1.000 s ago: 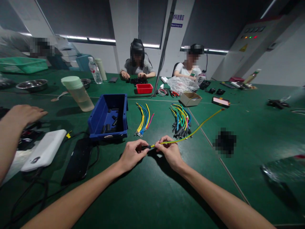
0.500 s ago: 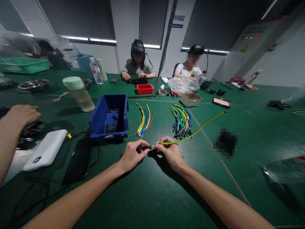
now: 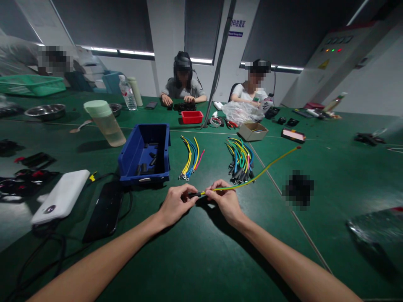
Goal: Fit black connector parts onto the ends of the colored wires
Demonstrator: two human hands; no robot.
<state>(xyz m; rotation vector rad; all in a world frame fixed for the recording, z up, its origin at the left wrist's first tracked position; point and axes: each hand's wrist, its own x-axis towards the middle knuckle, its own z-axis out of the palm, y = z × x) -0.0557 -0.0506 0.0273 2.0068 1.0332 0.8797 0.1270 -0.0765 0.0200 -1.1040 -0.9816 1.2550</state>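
Between finger and thumb, my left hand (image 3: pixel 176 204) pinches a short black sleeve (image 3: pixel 194 194) fitted on the end of a yellow-green wire (image 3: pixel 267 167). My right hand (image 3: pixel 225 201) is closed on the wire just beside the sleeve, and the rest of the wire arcs up to the right. Beyond my hands lies a small bunch of yellow, blue and red wires (image 3: pixel 190 157) with ring terminals at their near ends. A larger bundle of coloured wires (image 3: pixel 241 157) with black sleeves lies to its right. Loose black sleeves (image 3: pixel 153 159) sit in a blue bin (image 3: pixel 144 181).
At left are a white power bank (image 3: pixel 61 197), a black phone (image 3: pixel 103 212) and cables. A tilted drink bottle (image 3: pixel 105 123) stands behind the bin. Farther off are a red tray (image 3: pixel 192 117), a cardboard box (image 3: pixel 252 133) and two seated people. A clear plastic bottle (image 3: pixel 376 224) lies at right.
Another person's arm and hand at the left edge have gone out of view, uncovering dark parts on the table. My hands hold the wire and sleeve in nearly the same place.
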